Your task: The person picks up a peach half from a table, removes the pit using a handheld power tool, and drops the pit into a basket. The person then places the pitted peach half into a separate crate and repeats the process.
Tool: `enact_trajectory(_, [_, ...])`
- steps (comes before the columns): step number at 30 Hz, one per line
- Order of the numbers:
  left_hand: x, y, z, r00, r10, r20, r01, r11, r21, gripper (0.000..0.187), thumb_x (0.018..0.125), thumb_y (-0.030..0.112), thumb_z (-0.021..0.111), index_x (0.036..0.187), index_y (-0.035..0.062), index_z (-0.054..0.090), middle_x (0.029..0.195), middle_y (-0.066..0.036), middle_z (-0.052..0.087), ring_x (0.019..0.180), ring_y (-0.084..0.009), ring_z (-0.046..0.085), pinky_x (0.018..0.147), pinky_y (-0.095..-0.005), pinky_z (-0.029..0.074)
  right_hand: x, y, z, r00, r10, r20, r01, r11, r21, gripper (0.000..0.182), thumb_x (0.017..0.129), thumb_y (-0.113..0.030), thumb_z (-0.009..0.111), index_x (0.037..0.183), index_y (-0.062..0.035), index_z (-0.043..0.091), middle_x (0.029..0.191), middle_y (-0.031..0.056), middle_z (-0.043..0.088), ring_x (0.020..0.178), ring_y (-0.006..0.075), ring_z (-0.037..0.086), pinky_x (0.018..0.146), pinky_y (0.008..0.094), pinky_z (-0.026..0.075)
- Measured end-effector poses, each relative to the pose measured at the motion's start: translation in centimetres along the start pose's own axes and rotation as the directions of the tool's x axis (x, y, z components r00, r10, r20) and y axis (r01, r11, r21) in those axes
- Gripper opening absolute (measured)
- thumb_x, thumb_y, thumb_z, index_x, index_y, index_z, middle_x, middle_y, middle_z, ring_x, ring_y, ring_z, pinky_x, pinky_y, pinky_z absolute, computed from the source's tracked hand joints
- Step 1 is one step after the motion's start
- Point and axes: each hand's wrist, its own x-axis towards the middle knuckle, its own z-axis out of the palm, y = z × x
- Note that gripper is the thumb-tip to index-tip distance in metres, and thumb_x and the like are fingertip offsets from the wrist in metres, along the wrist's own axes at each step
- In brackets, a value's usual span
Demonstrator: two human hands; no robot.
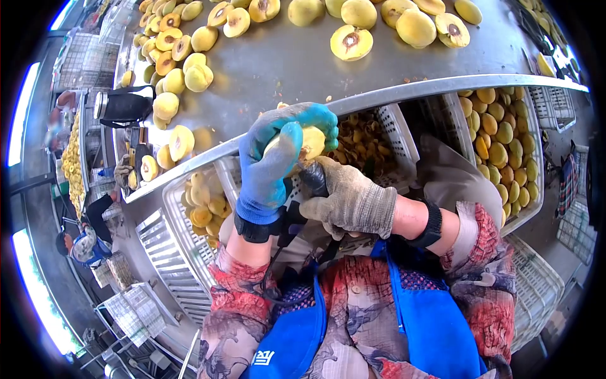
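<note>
My left hand (pixel 265 164), in a blue rubber-coated glove, is wrapped around a yellow peach (pixel 312 140) just past the table's near edge. My right hand (pixel 353 201) wears a grey knit glove and grips a hand tool with a black-wrapped handle (pixel 314 179). The tool's upper end meets the underside of the peach; its tip is hidden, so its kind cannot be made out. Below both hands, a crate holds brownish peach scraps (pixel 361 142). On the metal table (pixel 271 69) lie cut peach halves (pixel 351 43), some showing the pit.
Whole peaches fill a white crate (pixel 533 183) at right; another crate of peaches (pixel 205 202) stands at left. The table's raised metal rim (pixel 404 92) runs before me. A dark cylindrical container (pixel 126 106) lies at the table's left. Another person (pixel 88 245) is at far left.
</note>
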Motion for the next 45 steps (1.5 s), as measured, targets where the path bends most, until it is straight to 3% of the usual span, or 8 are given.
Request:
enact_trajectory(7, [-0.1,0.6,-0.1,0.984,-0.166,0.068,0.165,0.986,0.031,0.031,0.091,0.023,0.055,0.106,-0.0032,0.057,0.098,-0.023,0.063,0.081,-0.0289,0.064,0.070,-0.0402,0.055,-0.3,0.8,-0.1,0.980,0.065,0.189,-0.106,0.970,0.218,0.046,0.077,-0.013,0.067,0.115,-0.0027,0.043,0.065,0.0048,0.055,0.042,0.0144,0.055,0.035,0.0271,0.044])
enact_trajectory(13, [-0.2,0.1,0.3,0.996,-0.071,0.048,0.075,0.993,-0.093,0.025,0.089,0.012,0.059,0.107,-0.0051,0.058,0.100,-0.017,0.064,0.086,-0.0231,0.064,0.074,-0.0348,0.056,0.1,1.6,0.3,0.994,0.097,0.056,-0.104,0.985,0.135,0.043,0.076,-0.008,0.067,0.111,-0.0025,0.044,0.073,0.0052,0.054,0.046,0.0116,0.053,0.038,0.0280,0.046])
enact_trajectory(16, [-0.3,-0.5,0.7,0.999,0.034,0.027,-0.032,0.998,-0.048,0.023,0.089,0.010,0.059,0.107,-0.0039,0.057,0.102,-0.017,0.063,0.088,-0.0233,0.064,0.075,-0.0352,0.056,-0.3,1.7,0.3,0.987,0.106,0.118,-0.130,0.967,0.218,0.042,0.076,-0.009,0.067,0.110,-0.0025,0.044,0.072,0.0048,0.053,0.045,0.0111,0.052,0.038,0.0275,0.045])
enact_trajectory(26, [-0.1,1.4,0.3,0.925,-0.343,0.164,0.350,0.937,-0.011,0.017,0.082,0.005,0.067,0.095,-0.0022,0.060,0.102,-0.014,0.064,0.091,-0.0199,0.063,0.079,-0.0331,0.054,-1.5,0.7,-0.3,0.953,0.125,0.275,-0.180,0.966,0.184,0.020,0.078,-0.012,0.064,0.088,-0.0024,0.050,0.052,0.0067,0.054,0.039,0.0148,0.054,0.033,0.0258,0.041])
enact_trajectory(31, [-1.2,0.8,0.6,0.923,-0.204,0.327,0.233,0.971,-0.053,0.024,0.079,0.006,0.068,0.100,-0.0046,0.062,0.103,-0.018,0.063,0.093,-0.0271,0.064,0.084,-0.0394,0.053,-3.2,1.2,-0.7,0.908,0.107,0.405,-0.218,0.947,0.238,0.017,0.078,-0.013,0.065,0.082,-0.0031,0.052,0.052,0.0050,0.055,0.038,0.0137,0.052,0.034,0.0253,0.040])
enact_trajectory(40, [-2.0,1.7,2.3,0.935,-0.156,0.320,0.248,0.930,-0.271,0.030,0.081,0.013,0.067,0.105,-0.0042,0.063,0.101,-0.018,0.064,0.087,-0.0255,0.065,0.080,-0.0375,0.053,-4.0,2.6,-0.8,0.754,-0.011,0.657,-0.429,0.749,0.505,0.012,0.080,-0.006,0.063,0.081,-0.0064,0.051,0.051,0.0028,0.049,0.037,0.0136,0.047,0.034,0.0264,0.036])
enact_trajectory(42, [-1.9,1.3,3.2,0.980,-0.102,0.172,0.161,0.913,-0.376,0.043,0.090,0.035,0.055,0.108,-0.0036,0.060,0.095,-0.018,0.064,0.083,-0.0255,0.065,0.075,-0.0369,0.054,-3.7,2.4,-0.8,0.796,0.015,0.605,-0.412,0.745,0.524,0.014,0.078,-0.006,0.065,0.085,-0.0065,0.052,0.056,0.0006,0.050,0.039,0.0117,0.047,0.036,0.0252,0.037])
enact_trajectory(45, [-0.4,0.5,2.0,0.983,-0.184,-0.011,0.161,0.886,-0.435,0.069,0.092,0.059,0.034,0.110,-0.0030,0.056,0.093,-0.016,0.063,0.082,-0.0256,0.064,0.073,-0.0375,0.055,-2.8,0.5,-0.2,0.932,0.091,0.352,-0.146,0.980,0.134,0.020,0.078,-0.011,0.063,0.095,-0.0056,0.053,0.067,0.0003,0.056,0.047,0.0121,0.053,0.042,0.0260,0.042])
